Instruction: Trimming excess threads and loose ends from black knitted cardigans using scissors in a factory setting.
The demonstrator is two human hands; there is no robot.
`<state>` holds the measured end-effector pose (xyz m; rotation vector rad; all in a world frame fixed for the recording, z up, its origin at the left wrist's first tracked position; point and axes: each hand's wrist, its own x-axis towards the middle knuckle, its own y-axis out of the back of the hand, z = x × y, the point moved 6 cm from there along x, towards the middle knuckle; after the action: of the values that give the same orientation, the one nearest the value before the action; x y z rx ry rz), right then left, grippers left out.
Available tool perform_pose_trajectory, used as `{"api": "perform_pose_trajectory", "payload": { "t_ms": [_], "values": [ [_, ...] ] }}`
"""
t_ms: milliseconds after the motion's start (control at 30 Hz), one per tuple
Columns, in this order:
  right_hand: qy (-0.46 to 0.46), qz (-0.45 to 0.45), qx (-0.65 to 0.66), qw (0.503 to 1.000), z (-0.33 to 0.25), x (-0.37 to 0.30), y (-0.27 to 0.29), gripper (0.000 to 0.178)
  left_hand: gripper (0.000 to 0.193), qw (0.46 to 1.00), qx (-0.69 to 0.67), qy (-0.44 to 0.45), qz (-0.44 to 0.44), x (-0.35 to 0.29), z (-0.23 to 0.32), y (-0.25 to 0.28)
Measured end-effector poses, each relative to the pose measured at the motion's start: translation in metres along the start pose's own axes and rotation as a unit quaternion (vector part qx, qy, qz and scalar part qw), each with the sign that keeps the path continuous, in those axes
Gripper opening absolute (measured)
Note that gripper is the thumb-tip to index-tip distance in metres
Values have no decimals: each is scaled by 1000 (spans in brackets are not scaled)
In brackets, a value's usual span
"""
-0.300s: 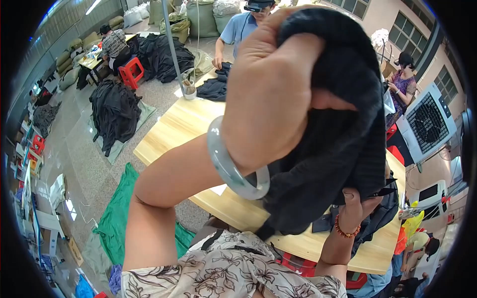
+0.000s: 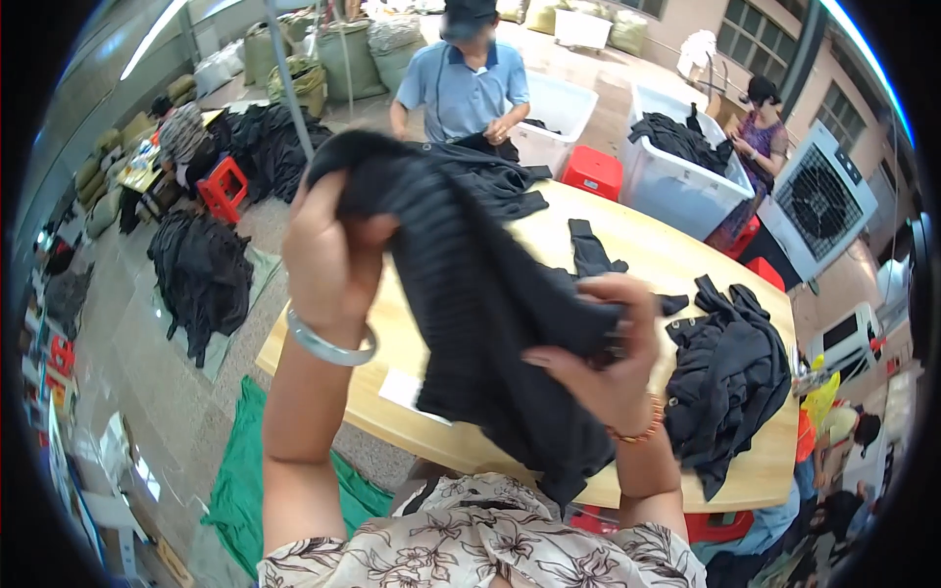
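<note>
One long black ribbed-knit garment (image 2: 470,294), clenched by left hand (image 2: 328,263) and pinched by right hand (image 2: 627,367), was held up, apparently to spread its fabric.

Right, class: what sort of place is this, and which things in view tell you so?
Probably a garment workshop: a black garment is held over a table, a heap of dark clothing lies at the table's right end, and bulging sacks stand in the background.
</note>
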<state>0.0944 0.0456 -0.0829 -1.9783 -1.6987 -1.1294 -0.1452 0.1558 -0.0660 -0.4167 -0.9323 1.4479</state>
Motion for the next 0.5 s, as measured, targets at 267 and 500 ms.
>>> {"api": "perform_pose_trajectory", "payload": {
  "t_ms": [267, 500],
  "values": [
    [-180, -339, 109, 917, 130, -79, -267, 29, 42, 927, 167, 53, 331, 37, -45, 437],
    [-348, -260, -177, 883, 248, -211, -222, 26, 86, 656, 747, 101, 39, -86, -134, 458]
  ]
}}
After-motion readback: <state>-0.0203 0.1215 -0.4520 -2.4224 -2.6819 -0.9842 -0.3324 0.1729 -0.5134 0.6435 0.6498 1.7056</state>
